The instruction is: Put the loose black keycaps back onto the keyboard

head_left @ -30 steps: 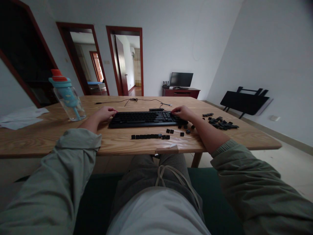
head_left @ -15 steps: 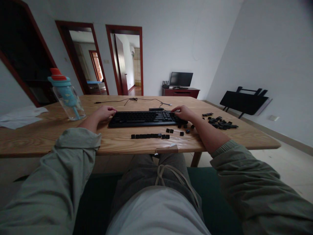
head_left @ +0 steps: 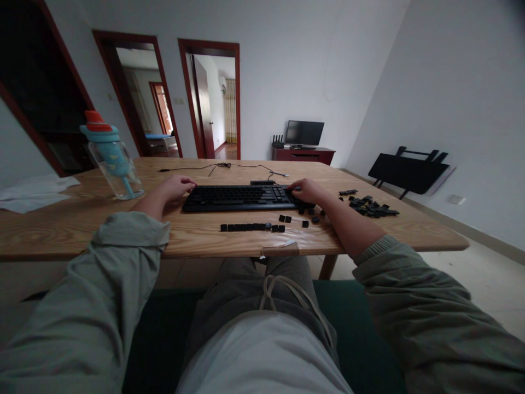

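Observation:
A black keyboard (head_left: pixel 241 198) lies flat on the wooden table before me. My left hand (head_left: pixel 179 187) is closed at its upper left corner, thumb and fingers gripping the edge. At the keyboard's upper right end, the fingers of my right hand (head_left: pixel 304 191) are bent and pressed together against the keys. Whatever may be between those fingertips is hidden. Just in front of the keyboard is a row of black keycaps (head_left: pixel 246 227). A few loose keycaps (head_left: pixel 305 224) lie near my right wrist, and a larger pile of keycaps (head_left: pixel 371 207) sits to the right of my forearm.
A clear bottle (head_left: pixel 117 164) with a blue and red lid stands at the left, beside white paper (head_left: pixel 35 191). Behind the keyboard runs a thin black cable (head_left: pixel 241 166). The table's front edge (head_left: pixel 205 254) is close to my lap.
The fingers of my right hand have curled in a little at the keyboard's right end. My left hand and the keyboard stay practically where they were.

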The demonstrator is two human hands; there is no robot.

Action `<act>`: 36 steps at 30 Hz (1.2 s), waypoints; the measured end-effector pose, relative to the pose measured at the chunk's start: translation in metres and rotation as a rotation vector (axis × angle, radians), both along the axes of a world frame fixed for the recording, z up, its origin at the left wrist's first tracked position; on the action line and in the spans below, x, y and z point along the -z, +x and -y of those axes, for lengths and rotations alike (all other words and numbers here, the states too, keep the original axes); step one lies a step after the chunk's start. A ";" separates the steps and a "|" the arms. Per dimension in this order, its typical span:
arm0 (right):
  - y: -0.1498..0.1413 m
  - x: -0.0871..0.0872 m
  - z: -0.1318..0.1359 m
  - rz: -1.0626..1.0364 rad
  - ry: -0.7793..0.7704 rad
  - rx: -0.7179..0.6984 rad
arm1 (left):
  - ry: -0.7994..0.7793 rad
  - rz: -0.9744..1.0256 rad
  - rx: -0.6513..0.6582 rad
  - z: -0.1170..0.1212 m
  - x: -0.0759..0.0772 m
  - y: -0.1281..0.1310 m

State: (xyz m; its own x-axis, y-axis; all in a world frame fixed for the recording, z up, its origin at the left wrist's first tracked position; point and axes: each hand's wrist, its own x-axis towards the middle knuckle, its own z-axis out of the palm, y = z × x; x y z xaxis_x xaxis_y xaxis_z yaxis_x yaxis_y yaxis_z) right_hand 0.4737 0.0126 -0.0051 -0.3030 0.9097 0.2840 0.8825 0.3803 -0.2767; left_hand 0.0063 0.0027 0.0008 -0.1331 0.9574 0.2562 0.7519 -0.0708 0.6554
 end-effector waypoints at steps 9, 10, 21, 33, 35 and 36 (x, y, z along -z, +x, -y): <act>-0.001 0.002 -0.003 -0.025 0.032 0.015 | 0.004 -0.027 0.006 -0.005 0.002 -0.004; -0.001 0.002 -0.003 -0.030 0.037 0.017 | 0.007 -0.021 0.008 -0.006 0.002 -0.005; -0.004 0.000 0.004 0.038 0.052 0.024 | -0.017 -0.004 -0.011 -0.002 0.003 -0.003; -0.006 -0.006 0.015 0.307 0.096 -0.059 | -0.022 0.011 0.004 -0.008 0.006 -0.006; -0.009 -0.007 0.019 0.348 0.105 -0.054 | -0.021 -0.015 0.013 -0.011 0.007 -0.008; -0.010 -0.008 0.020 0.352 0.105 -0.040 | -0.020 -0.029 0.017 -0.013 0.007 -0.009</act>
State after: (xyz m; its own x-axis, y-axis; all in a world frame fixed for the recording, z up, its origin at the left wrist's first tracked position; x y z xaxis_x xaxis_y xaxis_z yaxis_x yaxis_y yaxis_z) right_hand 0.4637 -0.0078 0.0028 -0.4336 0.8666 0.2471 0.9005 0.4269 0.0833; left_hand -0.0031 0.0154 -0.0063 -0.1093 0.9645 0.2405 0.7693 -0.0711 0.6349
